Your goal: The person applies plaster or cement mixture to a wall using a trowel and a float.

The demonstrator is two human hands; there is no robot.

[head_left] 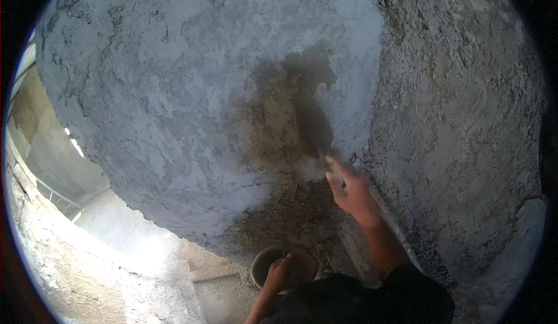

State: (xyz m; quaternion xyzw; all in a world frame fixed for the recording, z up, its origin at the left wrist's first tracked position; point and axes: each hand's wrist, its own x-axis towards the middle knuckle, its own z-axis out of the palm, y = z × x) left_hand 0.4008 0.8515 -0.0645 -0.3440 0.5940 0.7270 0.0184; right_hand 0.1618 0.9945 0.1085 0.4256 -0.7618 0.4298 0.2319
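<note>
A rough, whitish-grey plastered wall (192, 91) fills most of the head view. Across its middle spreads a dark, wet-looking patch (314, 120), sharp-edged at its top and softer on the left. My right hand (353, 195) is at the lower end of this patch, its fingers apart and pointing up and left. It is slightly blurred, and I see nothing held in it. Lower down, my left hand (278, 273) grips the rim of a round grey-brown bowl (263, 264), thumb over the edge. What the bowl contains cannot be made out.
To the right, a rougher brown-grey wall section (447, 103) meets the whitish one along a vertical edge. Below the bowl's left side lies a block-like ledge (215, 271). Bright light falls on a pale surface (133, 254) at lower left, with a ladder-like frame (57, 197) beyond.
</note>
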